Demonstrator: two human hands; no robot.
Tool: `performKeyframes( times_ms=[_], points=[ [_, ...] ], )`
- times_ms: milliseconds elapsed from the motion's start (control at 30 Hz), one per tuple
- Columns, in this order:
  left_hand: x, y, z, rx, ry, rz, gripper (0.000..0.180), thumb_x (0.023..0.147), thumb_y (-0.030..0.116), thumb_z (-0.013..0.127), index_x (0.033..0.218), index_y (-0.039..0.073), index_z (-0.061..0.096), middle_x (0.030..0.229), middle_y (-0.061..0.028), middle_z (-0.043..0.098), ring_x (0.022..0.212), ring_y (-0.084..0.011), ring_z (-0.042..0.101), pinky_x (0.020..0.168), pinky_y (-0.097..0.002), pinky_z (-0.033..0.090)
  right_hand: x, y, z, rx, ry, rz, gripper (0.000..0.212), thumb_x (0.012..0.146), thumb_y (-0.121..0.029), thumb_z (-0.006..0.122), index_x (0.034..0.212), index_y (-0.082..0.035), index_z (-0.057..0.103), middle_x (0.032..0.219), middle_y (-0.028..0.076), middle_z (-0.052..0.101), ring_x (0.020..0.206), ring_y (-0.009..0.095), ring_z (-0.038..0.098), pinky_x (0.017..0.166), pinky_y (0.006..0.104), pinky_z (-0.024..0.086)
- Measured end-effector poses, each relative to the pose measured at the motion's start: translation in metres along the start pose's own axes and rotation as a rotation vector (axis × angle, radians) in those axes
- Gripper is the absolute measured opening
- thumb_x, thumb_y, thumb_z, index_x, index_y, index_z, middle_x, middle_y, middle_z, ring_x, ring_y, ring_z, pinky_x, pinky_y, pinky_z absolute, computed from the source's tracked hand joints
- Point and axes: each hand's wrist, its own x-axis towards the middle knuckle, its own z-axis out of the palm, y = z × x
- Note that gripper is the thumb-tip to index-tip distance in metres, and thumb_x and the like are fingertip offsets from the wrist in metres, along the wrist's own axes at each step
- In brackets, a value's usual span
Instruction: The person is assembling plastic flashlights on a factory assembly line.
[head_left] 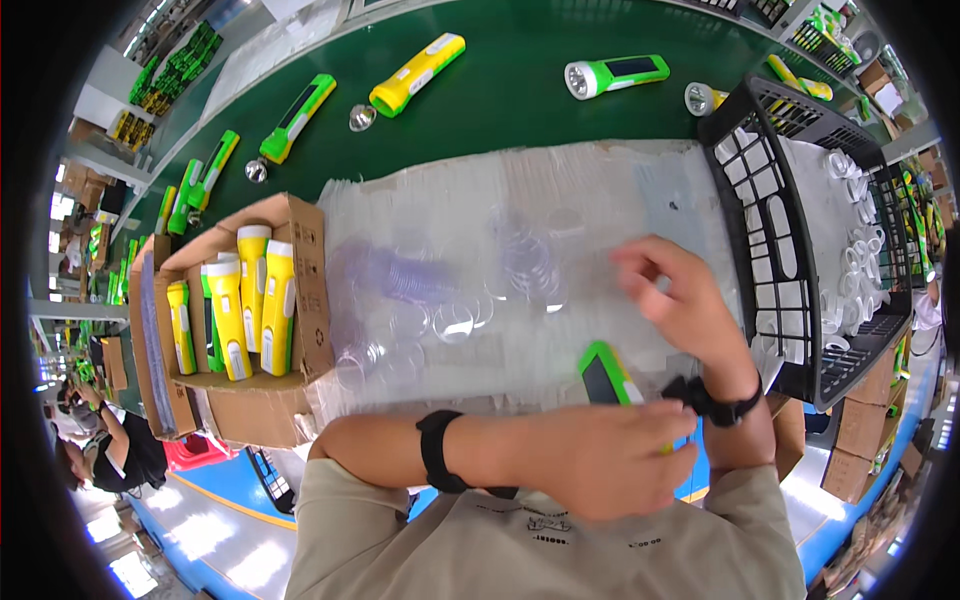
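Observation:
My left hand [625,462] is closed around a green flashlight [603,375] with a dark panel, held low in front of my body. The hand covers much of the flashlight. My right hand [682,295] is raised over the right part of the plastic-covered work surface [600,190]. Its fingers are slightly blurred, half bent and apart, and nothing shows between them. Clear round lenses [530,262] lie left of that hand, some in stacked rows. Loose clear rings [453,322] are scattered nearer to me.
A cardboard box [312,290] of yellow and green flashlights stands left. At right is a black plastic crate [795,290] beside several white rings [850,270]. Along the green bench [510,110] lie more flashlights [418,73] and a loose reflector [362,118]. Another person [120,450] is at far left.

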Motion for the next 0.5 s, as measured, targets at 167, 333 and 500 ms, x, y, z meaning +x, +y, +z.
performKeyframes(
  times_ms=[167, 333, 500],
  points=[
    [-0.008, -0.016, -0.010, -0.076, 0.196, -0.297, 0.033, 0.069, 0.012, 0.072, 0.098, 0.003, 0.059, 0.102, -0.0138, 0.055, 0.091, -0.0319, 0.060, 0.075, -0.0379, 0.054, 0.070, -0.006, 0.049, -0.486, 0.150, -0.167, 0.035, 0.080, -0.029, 0.065, 0.107, -0.008, 0.059, 0.094, 0.011, 0.058, 0.077, 0.026, 0.060, 0.067, 0.0352, 0.049],
    [-0.006, -0.026, -0.012, -0.323, 0.268, -0.537, 0.040, 0.070, 0.012, 0.071, 0.105, 0.005, 0.054, 0.101, -0.0115, 0.057, 0.082, -0.0278, 0.060, 0.064, -0.0344, 0.051, 0.113, 0.007, 0.060, -0.605, -0.036, -0.067, 0.037, 0.078, -0.033, 0.068, 0.102, -0.007, 0.058, 0.101, 0.014, 0.057, 0.081, 0.029, 0.062, 0.067, 0.0386, 0.049],
    [0.001, -0.024, -0.021, -0.322, 0.136, -0.503, 0.045, 0.072, 0.017, 0.073, 0.110, 0.005, 0.052, 0.103, -0.0101, 0.058, 0.084, -0.0269, 0.061, 0.068, -0.0340, 0.050, 0.126, 0.006, 0.051, -0.520, -0.240, 0.086, 0.030, 0.077, -0.023, 0.066, 0.098, -0.003, 0.057, 0.094, 0.014, 0.061, 0.080, 0.026, 0.063, 0.066, 0.0351, 0.049]
  ],
)
